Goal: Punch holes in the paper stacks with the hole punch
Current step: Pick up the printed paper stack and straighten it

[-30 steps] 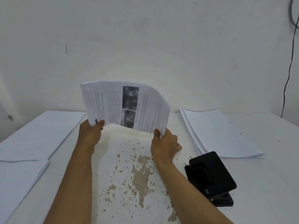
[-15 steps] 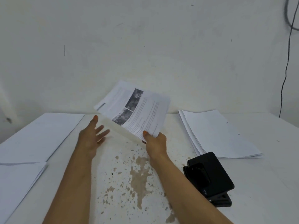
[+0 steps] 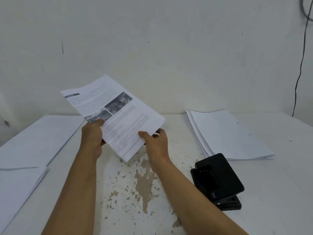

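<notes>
A stack of printed paper (image 3: 118,114), with text and grey photos on its top sheet, is held tilted above the white table (image 3: 169,192). My left hand (image 3: 92,134) grips its left long edge, thumb on top. My right hand (image 3: 155,139) pinches its near right corner, thumb on the page and fingers underneath. A black hole punch (image 3: 217,181) sits on the table to the right of my right forearm, apart from both hands.
A fanned stack of white sheets (image 3: 227,134) lies behind the punch at the right. Two more white paper stacks lie at the left, a far one (image 3: 37,141) and a near one (image 3: 18,187). The wall stands close behind the table. A black cable (image 3: 299,70) hangs at the right.
The stack turned from upright and facing me to a tilted, flatter lie. My left hand let go of it half a second ago and now grips its left edge again.
</notes>
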